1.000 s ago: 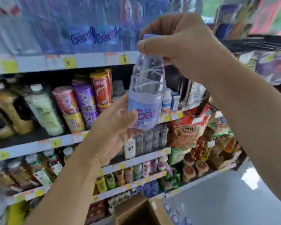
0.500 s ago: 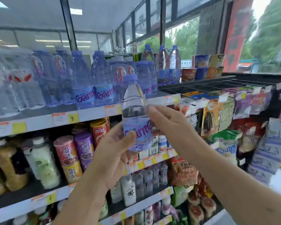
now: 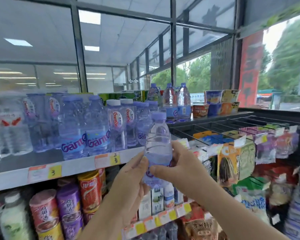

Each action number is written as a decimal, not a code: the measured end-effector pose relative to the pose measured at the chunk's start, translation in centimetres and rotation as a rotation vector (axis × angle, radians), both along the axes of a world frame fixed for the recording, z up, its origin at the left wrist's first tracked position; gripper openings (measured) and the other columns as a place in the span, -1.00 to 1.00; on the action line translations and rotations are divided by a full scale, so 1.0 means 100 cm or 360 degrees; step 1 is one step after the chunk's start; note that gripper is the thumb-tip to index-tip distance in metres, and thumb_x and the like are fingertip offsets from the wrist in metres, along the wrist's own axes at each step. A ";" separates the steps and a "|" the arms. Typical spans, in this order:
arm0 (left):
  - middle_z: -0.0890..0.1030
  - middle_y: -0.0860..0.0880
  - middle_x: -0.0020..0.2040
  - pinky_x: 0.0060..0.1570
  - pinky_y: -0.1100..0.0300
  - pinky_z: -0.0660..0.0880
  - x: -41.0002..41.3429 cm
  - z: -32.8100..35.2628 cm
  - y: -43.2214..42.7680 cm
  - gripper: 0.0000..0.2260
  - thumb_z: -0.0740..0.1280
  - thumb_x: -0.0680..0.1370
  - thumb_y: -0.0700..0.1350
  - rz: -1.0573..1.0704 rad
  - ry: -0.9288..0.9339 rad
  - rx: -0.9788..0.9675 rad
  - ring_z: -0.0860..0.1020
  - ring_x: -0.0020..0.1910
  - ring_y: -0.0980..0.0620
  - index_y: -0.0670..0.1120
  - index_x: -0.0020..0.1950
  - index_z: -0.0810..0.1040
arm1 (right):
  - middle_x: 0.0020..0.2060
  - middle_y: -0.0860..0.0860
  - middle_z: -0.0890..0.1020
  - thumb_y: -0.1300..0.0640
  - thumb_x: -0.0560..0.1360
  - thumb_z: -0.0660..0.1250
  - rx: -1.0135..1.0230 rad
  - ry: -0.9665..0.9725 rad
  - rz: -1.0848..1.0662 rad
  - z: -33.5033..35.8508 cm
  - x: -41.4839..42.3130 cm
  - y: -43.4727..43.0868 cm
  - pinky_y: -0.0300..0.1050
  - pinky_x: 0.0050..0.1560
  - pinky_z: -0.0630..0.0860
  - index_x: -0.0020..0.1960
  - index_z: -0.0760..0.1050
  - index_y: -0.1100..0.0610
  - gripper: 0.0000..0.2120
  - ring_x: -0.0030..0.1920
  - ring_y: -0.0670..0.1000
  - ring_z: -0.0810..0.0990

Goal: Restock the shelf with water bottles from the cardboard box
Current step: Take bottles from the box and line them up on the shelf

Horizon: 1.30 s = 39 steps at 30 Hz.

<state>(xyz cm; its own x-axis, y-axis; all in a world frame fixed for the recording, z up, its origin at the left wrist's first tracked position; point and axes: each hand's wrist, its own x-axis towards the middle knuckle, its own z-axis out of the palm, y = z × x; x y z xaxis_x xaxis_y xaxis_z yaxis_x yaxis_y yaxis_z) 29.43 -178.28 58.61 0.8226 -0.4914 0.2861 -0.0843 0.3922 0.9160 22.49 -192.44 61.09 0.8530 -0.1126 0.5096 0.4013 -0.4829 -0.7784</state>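
Pink, purple and red drink tubs (image 3: pixel 68 201) stand in a row just beside a pale bottle (image 3: pixel 14 217), while snack packets (image 3: pixel 227 163) hang along the front edge of a black wire rack (image 3: pixel 223 125) and instant-noodle cups (image 3: pixel 215 104) are stacked at its far edge, before the windows (image 3: pixel 192 75).
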 end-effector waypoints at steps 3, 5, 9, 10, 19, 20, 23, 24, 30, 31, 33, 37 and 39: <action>0.71 0.24 -0.17 -0.29 0.28 0.60 0.012 0.013 -0.031 -0.83 0.30 0.62 -0.11 0.0105 -0.0010 0.0004 0.67 -0.20 0.29 0.11 0.16 0.58 | -0.10 -0.15 0.69 -0.14 0.25 0.52 -0.0018 0.0000 -0.0086 0.016 0.028 -0.037 -0.04 -0.12 0.64 0.04 0.46 -0.23 -0.59 -0.13 -0.11 0.68; 0.65 0.25 0.04 -0.11 0.18 0.62 0.019 0.023 -0.047 -0.82 0.33 0.62 -0.06 0.0234 0.0010 0.0051 0.61 -0.01 0.28 0.21 0.16 0.57 | -0.19 -0.27 0.65 -0.14 0.25 0.53 -0.0069 -0.0012 -0.0159 0.031 0.053 -0.063 -0.21 -0.20 0.59 0.05 0.46 -0.16 -0.57 -0.23 -0.26 0.62; 0.62 0.20 0.18 0.06 0.11 0.58 0.034 0.018 -0.059 -0.88 0.40 0.57 0.03 0.0460 0.0039 0.0190 0.58 0.16 0.17 0.29 -0.03 0.65 | -0.33 -0.15 0.57 -0.16 0.27 0.54 -0.0161 0.0064 -0.0285 0.055 0.111 -0.106 -0.24 -0.40 0.38 0.12 0.39 -0.04 -0.46 -0.41 -0.17 0.50; 0.64 0.20 0.16 0.07 0.11 0.58 0.038 0.017 -0.061 -0.87 0.40 0.57 0.03 0.0512 0.0050 0.0228 0.60 0.15 0.16 0.30 -0.07 0.67 | -0.27 -0.07 0.57 -0.15 0.28 0.54 -0.0179 0.0103 -0.0297 0.058 0.125 -0.113 -0.18 -0.39 0.43 0.18 0.36 -0.01 -0.41 -0.38 -0.10 0.51; 0.72 0.16 0.04 0.06 0.15 0.54 0.078 0.022 -0.063 -0.86 0.37 0.58 0.00 0.0738 -0.0066 0.0370 0.67 0.04 0.17 0.15 0.11 0.66 | -0.10 -0.10 0.61 -0.06 0.28 0.56 -0.0157 0.0225 -0.0202 0.030 0.203 -0.131 -0.18 -0.32 0.47 0.10 0.40 -0.05 -0.51 -0.18 -0.07 0.61; 0.72 0.15 0.03 0.05 0.16 0.54 0.081 0.023 -0.064 -0.86 0.37 0.59 0.00 0.0751 -0.0087 0.0376 0.67 0.02 0.18 0.14 0.11 0.66 | -0.09 -0.12 0.61 -0.06 0.28 0.55 -0.0169 0.0212 -0.0188 0.030 0.206 -0.131 -0.20 -0.31 0.46 0.10 0.40 -0.07 -0.51 -0.17 -0.09 0.61; 0.72 0.13 0.00 0.02 0.20 0.54 0.089 0.030 -0.068 -0.86 0.35 0.60 -0.03 0.0759 -0.0113 0.0368 0.68 0.00 0.17 0.11 0.12 0.66 | -0.09 -0.15 0.60 -0.05 0.27 0.55 -0.0178 0.0197 -0.0162 0.029 0.209 -0.132 -0.11 -0.18 0.56 0.11 0.40 -0.09 -0.50 -0.12 -0.10 0.61; 0.73 0.13 0.00 0.02 0.20 0.54 0.091 0.033 -0.069 -0.86 0.35 0.60 -0.03 0.0759 -0.0118 0.0367 0.68 0.01 0.16 0.11 0.12 0.66 | -0.07 -0.13 0.61 -0.05 0.27 0.55 -0.0179 0.0203 -0.0157 0.029 0.210 -0.132 -0.05 -0.12 0.59 0.14 0.40 -0.07 -0.49 -0.10 -0.08 0.61; 0.69 0.08 0.13 0.05 0.13 0.52 0.096 0.046 -0.079 -0.83 0.36 0.60 -0.04 0.0728 -0.0123 0.0371 0.68 0.06 0.14 0.08 0.18 0.65 | 0.01 -0.10 0.62 -0.11 0.27 0.56 -0.0245 0.0220 -0.0190 0.029 0.209 -0.131 0.05 0.02 0.59 0.24 0.38 -0.06 -0.38 -0.02 -0.03 0.61; 0.70 0.08 0.12 0.04 0.13 0.52 0.096 0.046 -0.079 -0.83 0.36 0.60 -0.04 0.0727 -0.0126 0.0368 0.68 0.03 0.15 0.08 0.17 0.65 | 0.02 -0.10 0.62 -0.12 0.27 0.56 -0.0261 0.0222 -0.0203 0.030 0.208 -0.131 0.03 0.03 0.58 0.25 0.38 -0.06 -0.37 -0.01 -0.03 0.61; 0.70 0.08 0.11 0.04 0.13 0.51 0.095 0.046 -0.079 -0.83 0.36 0.60 -0.04 0.0721 -0.0119 0.0365 0.68 0.02 0.16 0.08 0.18 0.65 | 0.04 -0.11 0.62 -0.13 0.28 0.57 -0.0299 0.0235 -0.0209 0.031 0.205 -0.131 0.01 0.05 0.57 0.26 0.38 -0.06 -0.36 0.01 -0.03 0.60; 0.71 0.10 0.08 0.07 0.12 0.52 0.089 0.042 -0.075 -0.83 0.36 0.60 -0.04 0.0699 -0.0112 0.0369 0.68 0.05 0.14 0.09 0.17 0.66 | 0.07 -0.14 0.62 -0.09 0.32 0.56 -0.0318 0.0210 -0.0216 0.033 0.192 -0.127 -0.08 0.01 0.53 0.27 0.36 -0.14 -0.39 0.04 -0.05 0.60; 0.72 0.14 0.04 0.13 0.08 0.54 0.085 0.038 -0.071 -0.85 0.36 0.60 -0.02 0.0691 -0.0130 0.0378 0.68 0.01 0.17 0.10 0.14 0.66 | 0.00 -0.18 0.63 -0.06 0.35 0.53 -0.0266 0.0110 -0.0284 0.033 0.178 -0.122 -0.16 -0.07 0.50 0.35 0.33 -0.13 -0.36 -0.03 -0.13 0.61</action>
